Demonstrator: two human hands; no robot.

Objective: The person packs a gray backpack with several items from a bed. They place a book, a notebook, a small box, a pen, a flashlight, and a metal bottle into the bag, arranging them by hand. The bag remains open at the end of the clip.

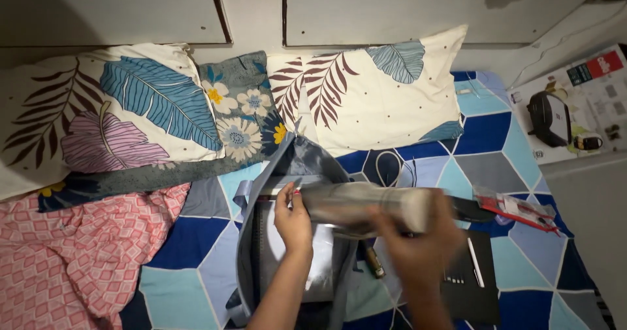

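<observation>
A grey bag (287, 167) lies open on the bed in front of me. My left hand (292, 220) grips the bag's opening edge and holds it apart. My right hand (418, 245), blurred, holds a rolled grey-and-cream bundle (366, 203) lying across the bag's mouth. Something white (320, 258) shows inside the bag, below the bundle. A small brownish object (374, 263) lies just right of the bag.
The bedsheet (496, 134) has blue geometric shapes. Leaf-print pillows (379, 88) line the wall, and a pink blanket (72, 251) lies at left. A black flat pad with a white pen (475, 271), a red-edged plastic packet (516, 207), a cable (385, 163) and a printed box (575, 105) sit right.
</observation>
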